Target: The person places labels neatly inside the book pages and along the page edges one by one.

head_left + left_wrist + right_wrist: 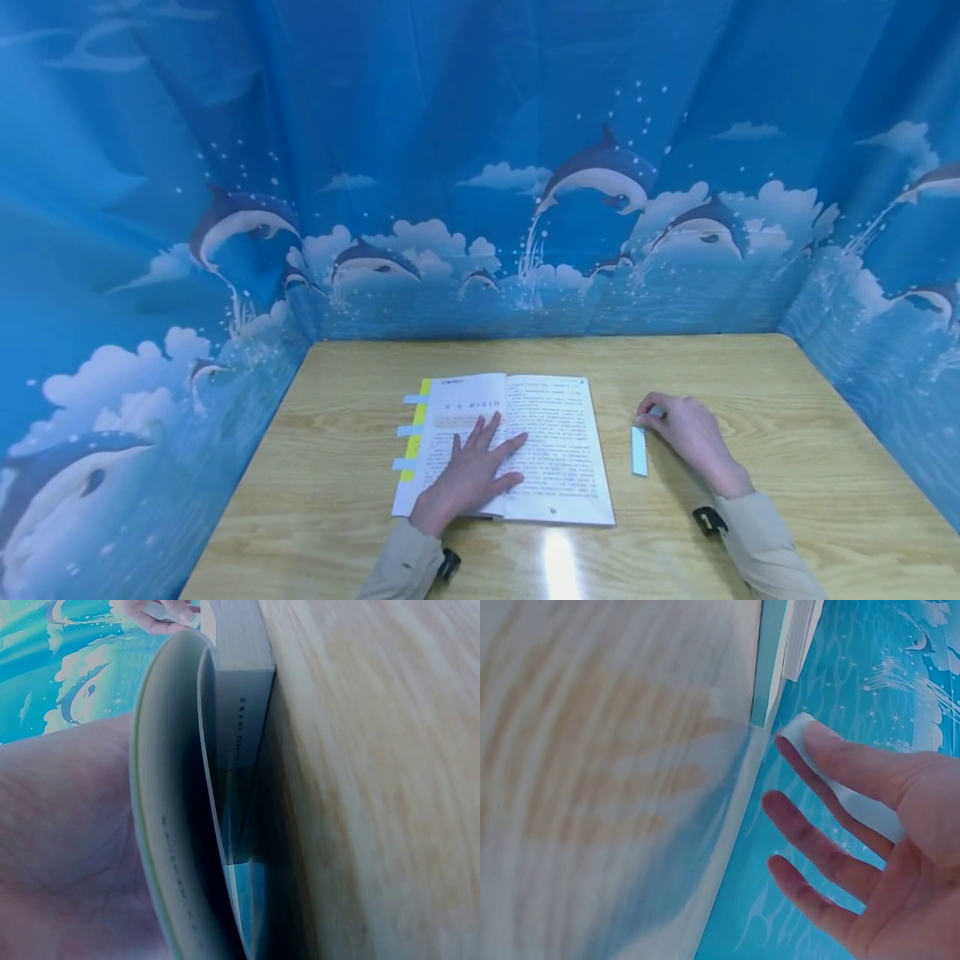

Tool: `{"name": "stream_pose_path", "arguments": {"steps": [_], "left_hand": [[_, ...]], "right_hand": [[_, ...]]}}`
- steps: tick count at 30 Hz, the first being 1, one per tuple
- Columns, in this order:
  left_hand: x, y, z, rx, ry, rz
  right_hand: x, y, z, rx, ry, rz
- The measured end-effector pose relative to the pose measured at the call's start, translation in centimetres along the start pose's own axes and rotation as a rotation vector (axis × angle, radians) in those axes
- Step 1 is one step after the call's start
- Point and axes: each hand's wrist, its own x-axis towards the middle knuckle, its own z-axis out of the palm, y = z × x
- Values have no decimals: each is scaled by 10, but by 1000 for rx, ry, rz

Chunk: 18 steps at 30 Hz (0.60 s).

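Observation:
An open book (551,450) lies on the table, with print on both pages. My left hand (474,473) rests on the left page and inner margin, fingers spread and straight. Close up in the left wrist view, the page edges (244,712) stand beside the palm. To the right of the book lies a narrow light-blue pad of sticky tabs (639,452). At its far end, my right hand (692,433) pinches a pale sticky tab (866,810) between thumb and index finger; the other fingers are loosely bent.
Three light-blue tabs (408,431) stick out past the book's left edge, beside a yellow strip (407,475). The wooden table (795,433) reaches back to a blue curtain (450,108) printed with dolphins. Each wrist wears a black strap (708,521).

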Motion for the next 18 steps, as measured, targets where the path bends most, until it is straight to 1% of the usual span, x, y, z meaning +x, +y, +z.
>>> {"name": "stream_pose_path", "arguments": {"steps": [3,7,14,18], "left_hand": [[1,0,-1,-5,-7,-12],[1,1,-1,0,-8,-17],[2,-1,2,8,-4,-15],[2,-2,2,3,-6,-15]], "right_hand": [[0,1,-1,6,52,-10],[0,1,-3,14,83,-13],[0,-2,-2,35,76,-24],[0,-3,-1,40,58,-2]]}}
